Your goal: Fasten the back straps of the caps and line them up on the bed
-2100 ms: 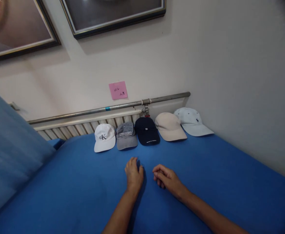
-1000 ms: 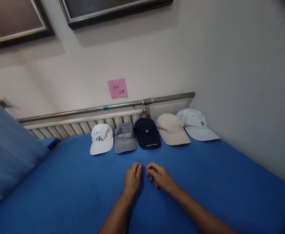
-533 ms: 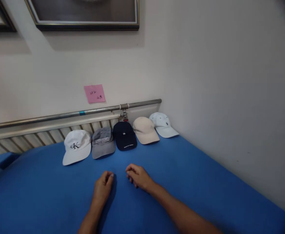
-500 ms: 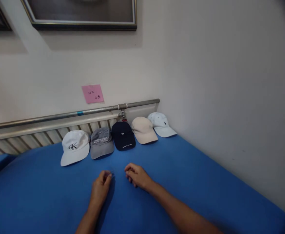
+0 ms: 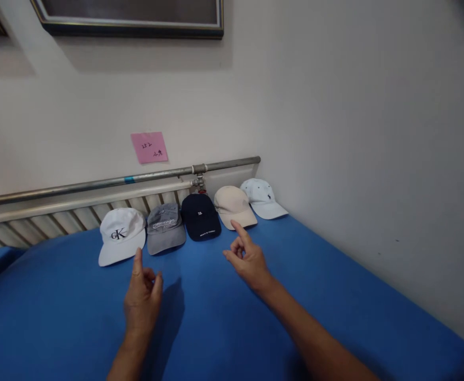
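Note:
Five caps lie in a row at the far edge of a blue mattress (image 5: 335, 296): a white cap (image 5: 118, 235) with a black logo, a grey cap (image 5: 164, 233), a navy cap (image 5: 200, 222), a beige cap (image 5: 232, 206) and a pale blue cap (image 5: 261, 197). My left hand (image 5: 142, 299) is raised above the mattress below the white cap, its index finger stretched out and the others half curled. My right hand (image 5: 247, 256) hovers just in front of the beige cap, index finger stretched toward its brim. Neither hand holds anything or touches a cap.
Behind the caps run a metal pipe (image 5: 97, 183) and a ribbed radiator (image 5: 57, 219). A pink sticky note (image 5: 149, 147) is on the wall, with a framed picture (image 5: 136, 21) above it. A white wall (image 5: 374, 159) borders the mattress on the right.
Both hands lifted off the mattress and moved apart toward the caps, each index finger uncurling from a loose fist. The view swung to the right since the earliest frames.

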{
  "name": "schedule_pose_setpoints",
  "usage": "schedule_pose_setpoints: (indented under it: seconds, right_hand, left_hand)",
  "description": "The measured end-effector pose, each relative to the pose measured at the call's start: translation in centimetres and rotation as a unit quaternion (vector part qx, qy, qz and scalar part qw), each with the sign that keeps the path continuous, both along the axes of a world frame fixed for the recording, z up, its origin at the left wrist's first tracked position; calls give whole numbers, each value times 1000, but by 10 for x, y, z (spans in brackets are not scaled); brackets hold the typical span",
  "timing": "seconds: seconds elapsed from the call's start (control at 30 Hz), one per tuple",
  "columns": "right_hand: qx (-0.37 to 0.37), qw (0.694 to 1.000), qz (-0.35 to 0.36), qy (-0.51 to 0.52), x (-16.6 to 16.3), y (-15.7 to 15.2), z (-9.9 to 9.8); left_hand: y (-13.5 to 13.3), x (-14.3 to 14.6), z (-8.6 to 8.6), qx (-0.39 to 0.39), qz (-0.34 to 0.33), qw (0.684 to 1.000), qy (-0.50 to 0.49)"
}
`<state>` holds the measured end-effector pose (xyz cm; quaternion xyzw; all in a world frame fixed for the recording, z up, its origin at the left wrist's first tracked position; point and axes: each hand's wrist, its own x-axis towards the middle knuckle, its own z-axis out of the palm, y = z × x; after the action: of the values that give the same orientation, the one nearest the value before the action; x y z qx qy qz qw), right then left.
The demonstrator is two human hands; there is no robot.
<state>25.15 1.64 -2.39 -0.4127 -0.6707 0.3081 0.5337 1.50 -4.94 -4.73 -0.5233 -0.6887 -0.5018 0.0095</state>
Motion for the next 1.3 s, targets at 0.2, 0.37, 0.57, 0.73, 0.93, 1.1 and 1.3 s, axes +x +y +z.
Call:
schedule_pose_setpoints:
  seconds: [0.2, 0.37, 0.57, 0.73, 0.93, 1.1, 1.3]
  right_hand:
    - [55, 998, -6, 19, 6, -11, 12]
    - [34, 999, -3, 19, 7, -8, 12]
    - [5, 1000, -7, 19, 7, -3, 9]
    - [-7, 1000, -5, 25, 6, -1, 8]
    - [-15, 999, 10, 36, 3, 1, 2]
    - [-68, 985, -21, 157, 17, 19, -9]
    - [-192, 888, -157, 388, 83, 65, -32]
  left_hand:
    - [-6, 4, 11, 23, 57, 998, 23]
    - [-8, 6, 12, 6, 58, 998, 20]
    - [-6, 2, 11, -13, 43, 999, -20]
    - [-6, 3, 13, -34, 47, 998, -19]
    - [-5, 2, 13, -94, 43, 995, 4]
    - [4, -1, -3, -185, -71, 979, 43]
    - [20, -13, -48, -223, -138, 964, 45]
